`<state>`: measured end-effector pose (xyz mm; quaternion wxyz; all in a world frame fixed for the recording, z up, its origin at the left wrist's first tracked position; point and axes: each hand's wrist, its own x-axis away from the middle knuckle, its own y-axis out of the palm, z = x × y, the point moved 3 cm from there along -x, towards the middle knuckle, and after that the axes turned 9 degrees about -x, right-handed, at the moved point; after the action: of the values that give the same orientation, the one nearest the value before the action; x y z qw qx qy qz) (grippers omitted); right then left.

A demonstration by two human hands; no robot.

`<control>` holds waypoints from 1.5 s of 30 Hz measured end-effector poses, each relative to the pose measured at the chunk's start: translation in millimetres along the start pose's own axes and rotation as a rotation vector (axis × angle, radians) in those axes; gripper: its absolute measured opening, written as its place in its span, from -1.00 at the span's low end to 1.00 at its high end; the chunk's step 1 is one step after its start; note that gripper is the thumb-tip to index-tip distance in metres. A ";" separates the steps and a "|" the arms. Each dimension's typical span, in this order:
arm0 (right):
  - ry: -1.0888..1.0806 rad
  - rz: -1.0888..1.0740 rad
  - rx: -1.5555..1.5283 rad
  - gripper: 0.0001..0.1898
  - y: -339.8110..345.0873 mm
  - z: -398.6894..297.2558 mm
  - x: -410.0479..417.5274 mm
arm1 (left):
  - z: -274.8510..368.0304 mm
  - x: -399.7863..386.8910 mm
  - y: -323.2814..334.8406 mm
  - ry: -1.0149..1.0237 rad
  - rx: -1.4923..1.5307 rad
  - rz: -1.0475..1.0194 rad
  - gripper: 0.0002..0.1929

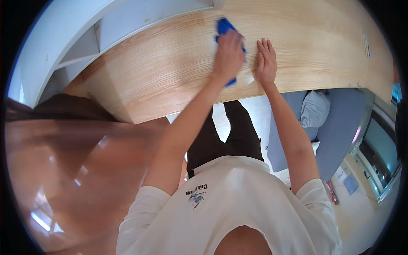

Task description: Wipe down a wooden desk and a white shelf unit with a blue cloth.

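Observation:
A crumpled blue cloth [225, 25] lies pressed against the light wood-grain desktop [172, 57], with my left hand [229, 54] closed over it. Parts of the cloth stick out beyond the fingertips and below the wrist; the palm hides its middle. The left hand looks slightly blurred. Just to its right, my right hand [267, 62] rests palm down on the desktop near its front edge. Its fingers point away from me, and nothing is seen in it.
White shelving [78, 47] borders the desktop at the far left. A glossy reddish-brown surface [95, 178] fills the lower left. Beneath the desk's right side stands a grey-blue sofa [341, 127] with a light grey pillow [315, 108]. A slotted fitting [366, 44] sits at the desktop's right end.

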<state>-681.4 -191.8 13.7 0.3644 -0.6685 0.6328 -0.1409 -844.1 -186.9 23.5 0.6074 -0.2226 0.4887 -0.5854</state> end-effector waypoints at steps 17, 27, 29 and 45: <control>-0.156 -0.014 0.165 -0.53 -6.8 15.8 4.5 | -156.6 228.6 -168.5 -0.978 -0.450 -0.271 -0.32; 0.345 -0.186 0.012 -0.53 -88.8 -10.2 92.3 | -166.9 257.0 -156.3 -0.919 -0.511 0.045 -0.35; 0.393 -0.197 0.027 -0.54 -106.7 -12.2 116.8 | -204.8 246.6 -170.6 -0.852 -0.571 -0.057 -0.28; 0.436 -0.330 0.097 -0.53 15.9 -164.0 107.7 | -284.6 135.1 -158.9 -0.493 -0.451 -0.003 -0.39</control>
<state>-782.7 -343.5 87.6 0.2233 -0.6981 0.5714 -0.3692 -1187.6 -260.7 -8.1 0.6421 -0.4868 0.4440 -0.3919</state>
